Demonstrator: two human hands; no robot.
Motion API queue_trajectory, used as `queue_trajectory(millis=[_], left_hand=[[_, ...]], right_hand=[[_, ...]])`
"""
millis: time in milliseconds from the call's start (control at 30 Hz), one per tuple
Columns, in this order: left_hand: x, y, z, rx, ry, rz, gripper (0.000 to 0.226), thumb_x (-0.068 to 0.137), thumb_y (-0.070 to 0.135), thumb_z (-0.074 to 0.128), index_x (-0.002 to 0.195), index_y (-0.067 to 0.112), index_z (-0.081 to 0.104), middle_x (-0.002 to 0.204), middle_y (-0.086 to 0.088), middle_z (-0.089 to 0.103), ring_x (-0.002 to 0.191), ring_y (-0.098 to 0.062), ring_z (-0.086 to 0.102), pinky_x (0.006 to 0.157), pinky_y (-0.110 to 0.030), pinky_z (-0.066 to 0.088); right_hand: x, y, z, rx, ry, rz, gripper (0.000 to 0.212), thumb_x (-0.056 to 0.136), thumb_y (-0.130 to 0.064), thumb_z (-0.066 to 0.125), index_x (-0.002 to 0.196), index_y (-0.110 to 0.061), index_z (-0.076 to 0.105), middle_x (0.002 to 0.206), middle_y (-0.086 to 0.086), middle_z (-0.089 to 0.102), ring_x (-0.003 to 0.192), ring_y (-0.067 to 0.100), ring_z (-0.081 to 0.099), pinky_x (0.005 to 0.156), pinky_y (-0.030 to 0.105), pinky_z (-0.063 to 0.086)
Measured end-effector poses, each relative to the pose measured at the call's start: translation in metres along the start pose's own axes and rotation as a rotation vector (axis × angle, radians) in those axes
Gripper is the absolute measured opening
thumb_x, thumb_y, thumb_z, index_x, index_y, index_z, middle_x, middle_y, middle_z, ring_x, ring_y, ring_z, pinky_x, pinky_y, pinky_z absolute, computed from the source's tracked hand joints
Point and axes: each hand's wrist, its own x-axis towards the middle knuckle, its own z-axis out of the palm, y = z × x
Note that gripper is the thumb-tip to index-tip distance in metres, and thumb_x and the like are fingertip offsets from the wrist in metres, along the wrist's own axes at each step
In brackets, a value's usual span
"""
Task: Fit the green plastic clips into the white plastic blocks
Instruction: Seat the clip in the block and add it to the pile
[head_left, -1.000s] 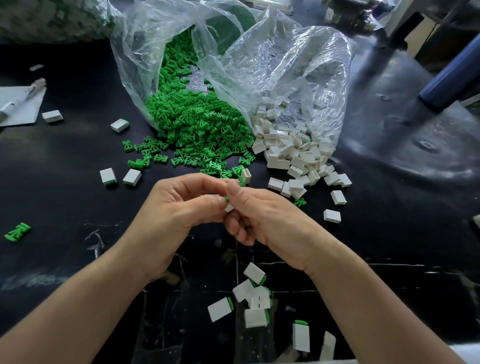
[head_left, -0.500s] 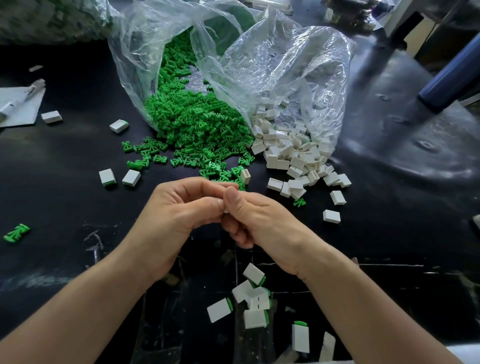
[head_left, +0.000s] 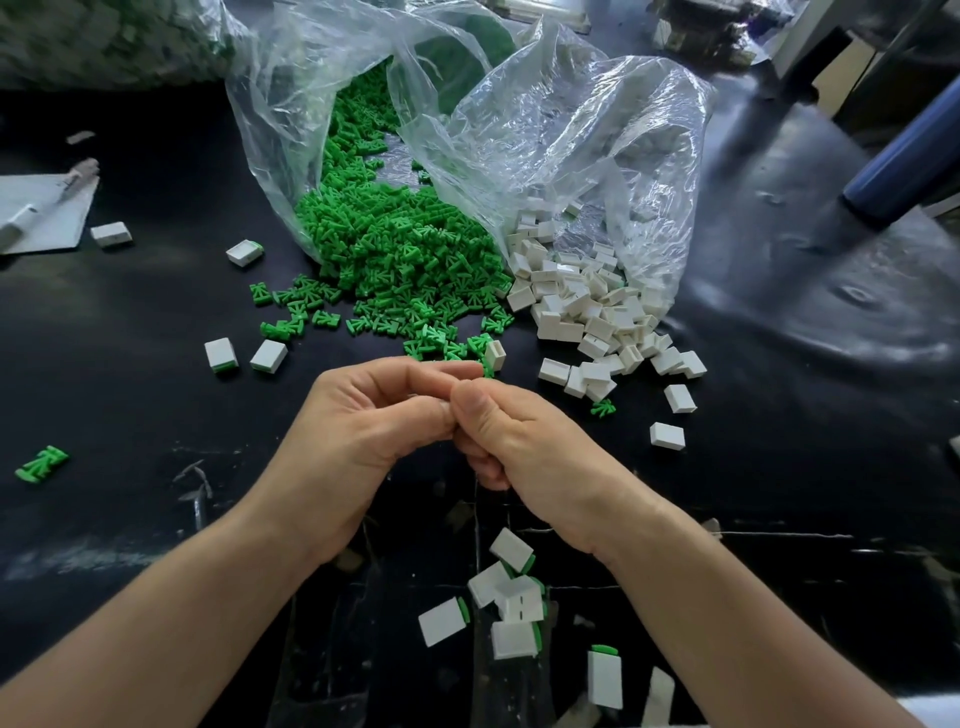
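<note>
My left hand and my right hand meet fingertip to fingertip above the black table. Together they pinch one small white block, which their fingers and thumbs almost wholly hide. Just beyond them a pile of green clips spills from a clear bag. To its right, a pile of white blocks spills from a second clear bag. Several white blocks with green clips fitted lie between my forearms near the table's front edge.
Fitted blocks and one more lie left of the green pile. A loose green clip sits far left. A sheet of paper with a pen is at the left edge, and a blue tube at the right.
The sliver of white block that showed between my thumbs a second ago is now covered. My fingertips have pressed closer together; both hands stay in the same place.
</note>
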Motion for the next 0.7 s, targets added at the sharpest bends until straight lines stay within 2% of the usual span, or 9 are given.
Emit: queue_trajectory(millis=[267,400,633,700], left_hand=[[0.0004,0.0006,0.0000,-0.030,0.000,-0.014,0.012,0.060,0.005,0.062,0.062,0.009,0.073,0.097,-0.007,0.073,0.081,-0.017,0.070,0.066,-0.021,0.054],[0.0004,0.0005,0.0000,-0.049,0.003,-0.024,0.012,0.060,0.003,0.061,0.062,0.006,0.072,0.097,-0.008,0.073,0.080,-0.018,0.070,0.065,-0.022,0.055],[0.0006,-0.0003,-0.0019,-0.025,-0.010,-0.017,0.013,0.063,0.002,0.058,0.063,0.003,0.071,0.092,-0.017,0.071,0.068,-0.021,0.068,0.061,-0.024,0.054],[0.0010,-0.0004,-0.0033,-0.021,-0.022,-0.018,0.011,0.064,0.003,0.059,0.066,0.000,0.070,0.088,-0.022,0.070,0.065,-0.025,0.067,0.061,-0.026,0.054]], right_hand=[[0.0005,-0.0005,0.0000,-0.069,0.018,-0.022,0.032,0.096,-0.038,0.035,0.071,-0.029,0.051,0.050,-0.025,0.048,0.051,-0.005,0.042,0.060,0.021,0.030],[0.0003,-0.0026,0.0011,-0.076,0.022,-0.037,0.032,0.097,-0.035,0.034,0.068,-0.031,0.047,0.050,-0.028,0.050,0.050,-0.010,0.044,0.059,0.017,0.029],[-0.0003,-0.0029,0.0002,0.008,0.013,-0.010,0.037,0.095,-0.039,0.035,0.064,-0.025,0.048,0.058,-0.009,0.040,0.053,0.004,0.036,0.053,0.020,0.032],[-0.0002,-0.0037,-0.0012,0.015,-0.005,0.000,0.042,0.089,-0.050,0.034,0.067,-0.020,0.053,0.057,-0.010,0.042,0.052,0.005,0.037,0.053,0.019,0.032]])
